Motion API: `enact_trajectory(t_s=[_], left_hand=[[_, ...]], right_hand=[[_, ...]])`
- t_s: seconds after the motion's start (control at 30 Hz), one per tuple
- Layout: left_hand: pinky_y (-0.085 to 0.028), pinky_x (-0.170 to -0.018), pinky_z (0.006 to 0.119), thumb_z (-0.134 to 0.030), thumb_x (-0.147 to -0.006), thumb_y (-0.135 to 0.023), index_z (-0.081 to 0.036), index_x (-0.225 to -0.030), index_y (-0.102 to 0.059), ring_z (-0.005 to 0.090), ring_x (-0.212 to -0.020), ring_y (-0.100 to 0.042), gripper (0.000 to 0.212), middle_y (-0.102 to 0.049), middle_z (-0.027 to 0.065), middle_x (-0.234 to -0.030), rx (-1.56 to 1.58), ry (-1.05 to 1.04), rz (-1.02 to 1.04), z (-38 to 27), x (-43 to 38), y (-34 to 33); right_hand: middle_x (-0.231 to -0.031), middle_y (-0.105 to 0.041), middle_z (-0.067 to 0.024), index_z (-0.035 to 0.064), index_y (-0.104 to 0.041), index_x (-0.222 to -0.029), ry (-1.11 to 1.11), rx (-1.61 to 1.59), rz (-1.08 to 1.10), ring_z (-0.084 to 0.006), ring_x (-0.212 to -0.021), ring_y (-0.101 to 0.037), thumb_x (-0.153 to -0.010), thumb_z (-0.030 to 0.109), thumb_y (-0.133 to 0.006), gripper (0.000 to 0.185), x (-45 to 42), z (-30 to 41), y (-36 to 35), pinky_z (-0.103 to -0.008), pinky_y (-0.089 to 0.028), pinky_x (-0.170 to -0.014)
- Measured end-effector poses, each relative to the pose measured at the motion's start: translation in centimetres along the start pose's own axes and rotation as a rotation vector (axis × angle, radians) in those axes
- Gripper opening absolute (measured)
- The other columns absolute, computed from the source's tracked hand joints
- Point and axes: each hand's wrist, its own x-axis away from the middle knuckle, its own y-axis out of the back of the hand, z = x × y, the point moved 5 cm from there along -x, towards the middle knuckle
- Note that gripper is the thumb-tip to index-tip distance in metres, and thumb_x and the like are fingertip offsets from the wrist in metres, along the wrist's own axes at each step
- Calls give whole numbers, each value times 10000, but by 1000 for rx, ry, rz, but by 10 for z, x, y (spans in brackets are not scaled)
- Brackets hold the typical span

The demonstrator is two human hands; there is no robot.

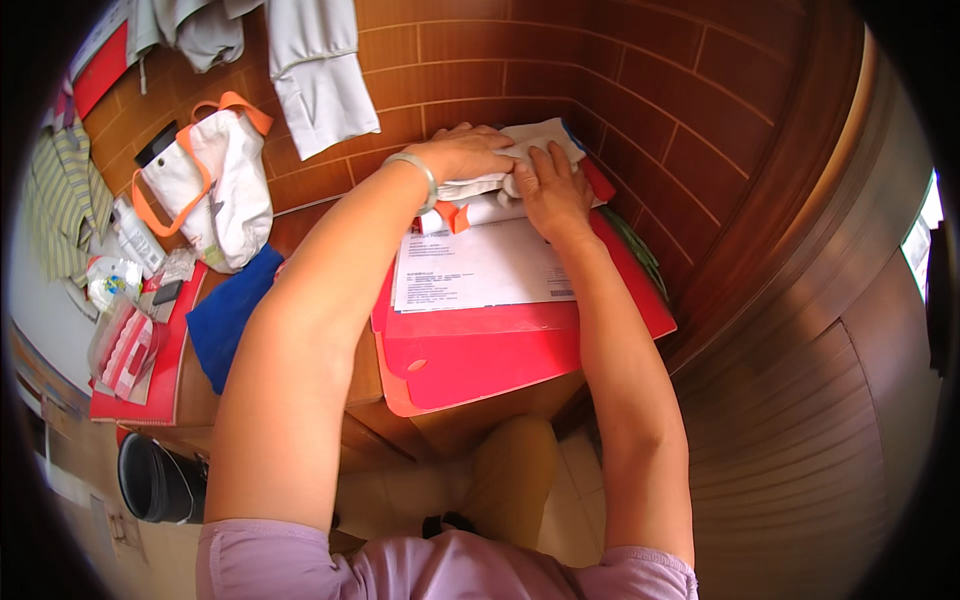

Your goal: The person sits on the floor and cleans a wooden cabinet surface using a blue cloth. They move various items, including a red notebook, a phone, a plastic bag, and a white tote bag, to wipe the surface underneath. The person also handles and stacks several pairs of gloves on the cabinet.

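Observation:
My left hand (466, 155), with a pale bangle (427, 180) at its wrist, lies over a folded off-white cloth (551, 133) by the wall. Its thumb is hidden, so any grip on the cloth cannot be told. On the cloth's right part, my right hand (556, 191) rests palm down, fingers a little apart. Just below the hands is an orange piece (454, 217), perhaps a strap or ribbon, on something white. Under that lies a printed white sheet (480, 270) with writing and a barcode. Red folders (480, 360) sit beneath the sheet, jutting past the table's front edge.
A white tote bag with orange handles (232, 172) leans at the wall, left. Nearby are a blue cloth (232, 315), a white bottle (139, 236) and a clear plastic box (124, 341). A black bucket (154, 480) stands below. Grey clothing (322, 82) hangs above; wood-panelled walls (675, 97) form a corner.

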Motion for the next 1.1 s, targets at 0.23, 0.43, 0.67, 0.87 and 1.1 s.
enact_trajectory(t_s=[0.23, 0.43, 0.67, 0.87, 1.1], left_hand=[[-79, -1202, 507, -631, -984, -282, -139, -1539, -303, 315, -1506, -106, 742, -265, 114, -1600, 69, -28, -165, -23, 52, 2], [-99, -1164, 624, -620, -923, -496, 11, -1502, -287, 392, -1474, -193, 882, -281, 262, -1546, -118, -444, -125, -114, 230, 1], [-323, -1081, 551, -448, -817, -699, 23, -1275, -541, 372, -1251, -467, 675, -539, 206, -1294, -174, -286, -428, -103, 269, -55], [-428, -986, 482, -446, -832, -679, -14, -1202, -593, 371, -1139, -539, 574, -586, 197, -1216, -214, -378, -563, -102, 268, -58], [-355, -1033, 518, -466, -856, -657, -34, -1243, -588, 397, -1235, -474, 584, -568, 183, -1286, 9, -424, -458, -89, 269, -55]], right_hand=[[-1575, -299, -87, 205, -460, -1432, 50, -19, -36, -444, -1400, -267, -999, 478, -411, 514, -1, -7, -5, -558, -184, -1151], [-1575, -300, -85, 189, -452, -1436, -17, 58, -32, -432, -1420, -248, -980, 450, -445, 526, -1, -4, 2, -558, -194, -1150], [-1370, -531, -150, 64, -534, -1316, 508, 183, -262, -429, -1346, -388, -923, 316, -619, 475, 102, 97, 88, -561, -276, -1109], [-1277, -591, -170, 25, -611, -1222, 450, 316, -245, -367, -1296, -476, -947, 383, -562, 454, 186, 58, 103, -505, -292, -1111], [-1135, -665, -160, 27, -667, -1097, 354, 70, -253, -365, -1106, -606, -967, 350, -530, 375, 182, 21, 83, -443, -447, -931]])
